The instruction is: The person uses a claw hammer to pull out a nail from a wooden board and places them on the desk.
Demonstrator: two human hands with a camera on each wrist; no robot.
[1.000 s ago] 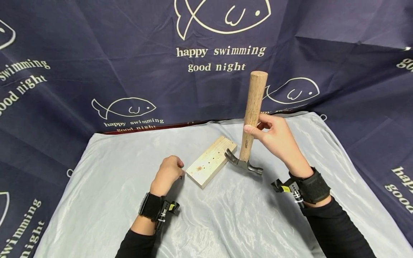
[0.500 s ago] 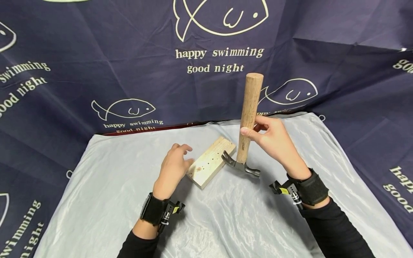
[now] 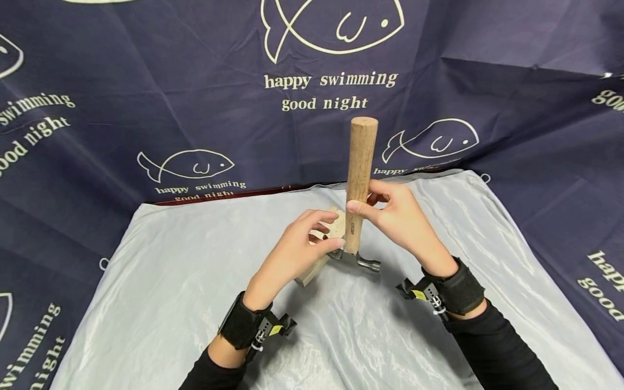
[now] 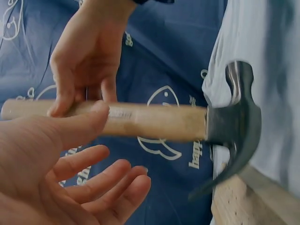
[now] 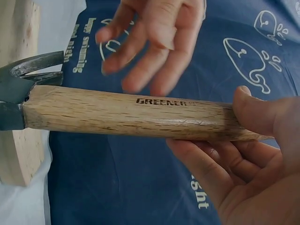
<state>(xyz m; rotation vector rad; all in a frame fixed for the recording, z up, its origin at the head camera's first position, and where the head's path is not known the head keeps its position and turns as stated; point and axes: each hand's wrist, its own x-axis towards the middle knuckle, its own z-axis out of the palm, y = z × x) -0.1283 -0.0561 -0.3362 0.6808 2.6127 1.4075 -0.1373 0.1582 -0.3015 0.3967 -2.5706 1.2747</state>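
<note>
A claw hammer [image 3: 359,162] with a wooden handle stands nearly upright, head down, in the head view. My right hand [image 3: 402,222] pinches its handle between thumb and fingers around mid-length. Beside the lower handle is my left hand [image 3: 297,246], its fingers spread and loosely bent, not closed round the hammer. In the left wrist view the left hand [image 4: 89,164] has its thumb near the handle [image 4: 154,119] and its fingers apart from it. A wooden block [image 3: 307,277] with small dark holes lies behind the left hand and hammer, partly hidden.
A pale satin cloth [image 3: 195,260] covers the table. Dark blue fabric [image 3: 195,97] with white fish prints hangs behind and at both sides. Each wrist wears a black strap with a small camera mount.
My left hand has risen from the cloth left of the block and moved right to the hammer, its fingers opening. The right hand has brought the hammer slightly left, over the block's near side.
</note>
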